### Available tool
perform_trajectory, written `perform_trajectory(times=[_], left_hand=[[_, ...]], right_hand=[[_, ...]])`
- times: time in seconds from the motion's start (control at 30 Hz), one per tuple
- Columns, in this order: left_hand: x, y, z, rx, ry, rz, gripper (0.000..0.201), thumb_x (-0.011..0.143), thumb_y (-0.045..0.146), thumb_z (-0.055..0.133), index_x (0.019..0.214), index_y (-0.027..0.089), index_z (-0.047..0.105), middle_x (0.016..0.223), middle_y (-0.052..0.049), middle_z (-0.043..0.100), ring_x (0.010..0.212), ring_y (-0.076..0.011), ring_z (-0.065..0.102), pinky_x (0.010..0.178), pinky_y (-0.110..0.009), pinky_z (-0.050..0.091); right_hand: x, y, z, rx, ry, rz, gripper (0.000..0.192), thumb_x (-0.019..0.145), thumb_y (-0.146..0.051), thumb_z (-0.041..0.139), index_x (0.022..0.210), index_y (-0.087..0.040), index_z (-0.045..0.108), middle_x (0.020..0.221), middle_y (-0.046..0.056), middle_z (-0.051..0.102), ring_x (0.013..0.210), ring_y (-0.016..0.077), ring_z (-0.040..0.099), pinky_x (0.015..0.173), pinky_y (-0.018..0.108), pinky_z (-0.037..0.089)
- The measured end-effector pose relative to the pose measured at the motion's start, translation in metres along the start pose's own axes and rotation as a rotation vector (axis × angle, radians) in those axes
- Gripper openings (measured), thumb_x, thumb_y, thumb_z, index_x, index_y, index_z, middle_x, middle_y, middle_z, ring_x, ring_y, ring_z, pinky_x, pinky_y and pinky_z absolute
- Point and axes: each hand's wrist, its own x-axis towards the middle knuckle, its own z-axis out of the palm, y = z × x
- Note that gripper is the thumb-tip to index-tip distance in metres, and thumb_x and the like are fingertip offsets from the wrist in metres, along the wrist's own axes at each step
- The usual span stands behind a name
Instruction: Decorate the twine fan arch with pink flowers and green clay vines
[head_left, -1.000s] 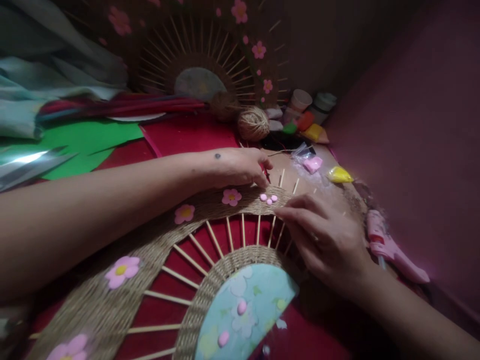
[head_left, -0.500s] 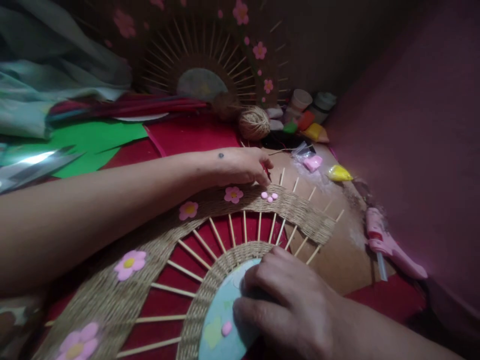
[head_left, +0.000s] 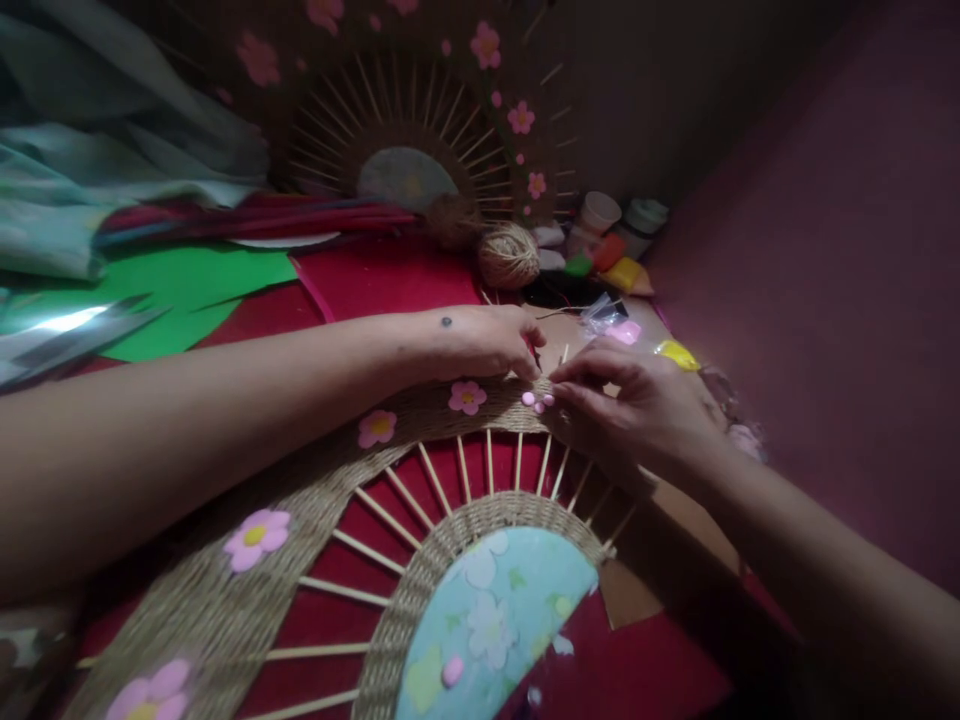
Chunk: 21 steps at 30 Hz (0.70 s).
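A woven fan-shaped twine piece [head_left: 450, 520] with thin wooden sticks lies before me, pink clay flowers [head_left: 256, 540] along its outer band. My left hand [head_left: 502, 338] rests at the band's far edge, fingers curled down; a small dark red thing shows by the fingertips, too small to name. My right hand [head_left: 637, 395] is closed in a pinch beside a cluster of small pink clay petals [head_left: 538, 402] on the band. What it pinches, if anything, is hidden. On the light blue half circle [head_left: 487, 610] at the fan's centre sits one pink clay ball [head_left: 452, 671].
A twine ball [head_left: 508, 255] sits behind my left hand. Past my right hand are a pink clay packet [head_left: 624, 332] and a yellow packet [head_left: 677, 354]. Scissors [head_left: 75, 335] lie by green sheets [head_left: 202, 290] at left. A second flowered fan [head_left: 405, 120] stands behind.
My right hand has moved from the blue half circle up to the pink petals on the band, uncovering the half circle. My left hand stays at the far edge.
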Motion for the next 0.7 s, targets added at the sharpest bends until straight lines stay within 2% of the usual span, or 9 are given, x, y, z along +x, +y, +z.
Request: perform_trajectory(times=[0.1,0.2,0.43,0.7], left_hand=[[0.001,-0.001,0.000,-0.038,-0.020,0.019,0.055,0.071,0.033,0.064,0.124,0.018,0.056,0.102,-0.003,0.068,0.093,-0.0188,0.059,0.070,-0.022,0.041],[0.003,0.000,0.000,-0.040,-0.017,0.010,0.056,0.070,0.032,0.065,0.124,0.018,0.056,0.101,-0.002,0.067,0.092,-0.0191,0.059,0.070,-0.022,0.041],[0.001,0.002,-0.001,0.012,-0.012,-0.015,0.055,0.072,0.028,0.063,0.126,0.018,0.056,0.086,-0.001,0.066,0.077,-0.0166,0.056,0.062,-0.023,0.037],[0.001,0.001,-0.003,0.019,-0.016,-0.006,0.056,0.071,0.031,0.064,0.124,0.019,0.056,0.090,0.000,0.066,0.078,-0.0167,0.057,0.063,-0.023,0.037]], right_hand=[[0.005,0.007,0.010,0.010,-0.040,-0.029,0.008,0.082,-0.017,0.062,0.080,-0.018,0.070,0.076,0.003,0.065,0.069,0.0139,0.060,0.063,0.028,0.047],[0.005,0.008,0.014,-0.031,-0.024,-0.046,0.011,0.083,-0.015,0.061,0.081,-0.017,0.071,0.077,0.004,0.066,0.069,0.0140,0.060,0.063,0.028,0.047],[0.001,0.004,0.013,-0.295,-0.009,-0.189,0.017,0.084,-0.015,0.058,0.084,-0.018,0.075,0.081,0.006,0.068,0.063,0.0126,0.057,0.055,0.025,0.042],[-0.007,0.000,0.016,-0.451,-0.005,-0.278,0.022,0.086,-0.019,0.052,0.092,-0.020,0.074,0.082,0.006,0.068,0.061,0.0132,0.055,0.052,0.027,0.039]])
